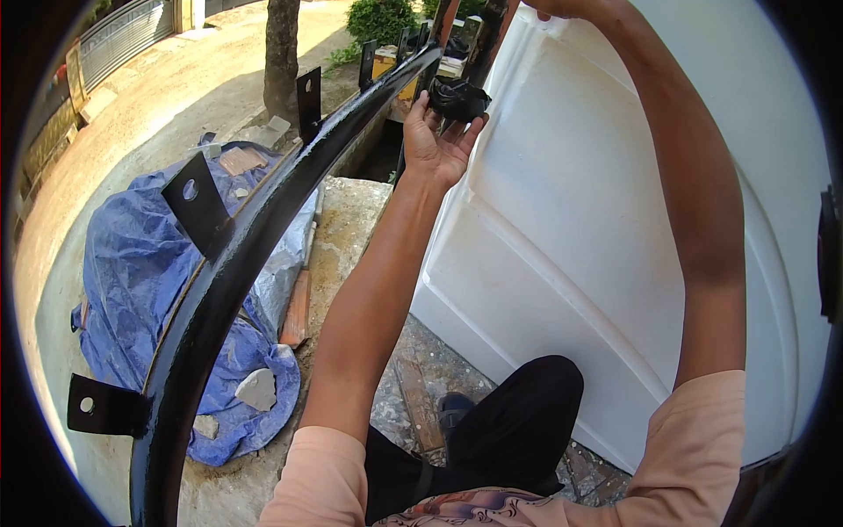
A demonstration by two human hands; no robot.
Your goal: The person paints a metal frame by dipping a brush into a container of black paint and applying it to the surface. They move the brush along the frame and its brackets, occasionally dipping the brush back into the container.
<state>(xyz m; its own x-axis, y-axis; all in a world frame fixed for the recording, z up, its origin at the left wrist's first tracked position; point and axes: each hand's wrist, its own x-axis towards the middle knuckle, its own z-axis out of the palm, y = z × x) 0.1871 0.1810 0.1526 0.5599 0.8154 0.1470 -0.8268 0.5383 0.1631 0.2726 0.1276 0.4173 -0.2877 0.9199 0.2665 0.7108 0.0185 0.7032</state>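
Note:
My left hand (442,145) is raised with the palm up, its fingers curled round a small glossy black container (457,99) with an uneven rim. The container is close to dark metal uprights with reddish-brown patches (488,44). At the top edge my right hand (558,7) is mostly cut off. Its visible fingers are bent, and whatever they may hold is out of sight. To the left of my left arm curves a shiny black metal rail (233,255) with flat tabs, each pierced by a hole, such as the tab (195,204).
A large white panel (571,220) fills the right side, near my bent knee (549,386). Beyond the rail, a blue tarp (140,255) lies with rubble pieces (255,389) on it. A tree trunk (281,61) and a gate (127,48) stand farther off.

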